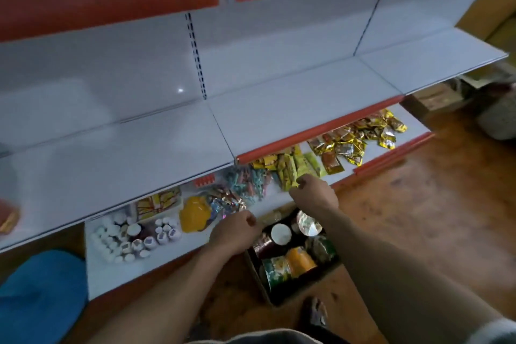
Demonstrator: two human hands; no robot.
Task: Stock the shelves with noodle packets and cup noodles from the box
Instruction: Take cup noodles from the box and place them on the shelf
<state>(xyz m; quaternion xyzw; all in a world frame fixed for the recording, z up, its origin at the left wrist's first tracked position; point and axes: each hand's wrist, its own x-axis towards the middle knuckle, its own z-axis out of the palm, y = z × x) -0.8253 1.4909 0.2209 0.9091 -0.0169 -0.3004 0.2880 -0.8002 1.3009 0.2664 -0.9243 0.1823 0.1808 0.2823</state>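
A cardboard box stands on the floor in front of the shelves, holding several cup noodles with white, orange and green lids. My left hand hovers over the box's left rim with curled fingers and nothing visible in it. My right hand is above the box's far corner, its curled fingertips at the lower end of the yellow-green packets lying on the bottom shelf. Whether it holds one is hidden. The middle shelf above is bare.
On the bottom shelf lie gold foil sachets, pastel sweets, a yellow bag and small white-capped bottles. A blue object sits at the lower left. The wooden floor stretches right, with boxes at the far right.
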